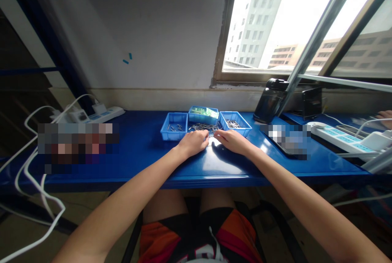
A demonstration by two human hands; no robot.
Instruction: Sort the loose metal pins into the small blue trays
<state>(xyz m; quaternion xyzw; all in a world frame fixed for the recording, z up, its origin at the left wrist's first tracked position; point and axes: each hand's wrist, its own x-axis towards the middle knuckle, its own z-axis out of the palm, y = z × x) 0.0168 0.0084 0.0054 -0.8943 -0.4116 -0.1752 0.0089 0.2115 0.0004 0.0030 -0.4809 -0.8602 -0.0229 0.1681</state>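
Note:
My left hand and my right hand meet closely over the blue table, fingers bent inward and closed. Whatever small thing lies between their fingertips is too small to make out. Just beyond them is a loose pile of thin metal pieces, partly covered by my hands. On the left stands a blue bin with a few such pieces inside. To the right, another blue bin holds many more. Behind the pile, a third blue bin carries a green and white plastic packet.
A black bottle stands at the back right, near a phone-like slab, partly blurred. Power strips with white cables lie left and right. A pixelated patch hides things at left. Another person's hand shows at far right.

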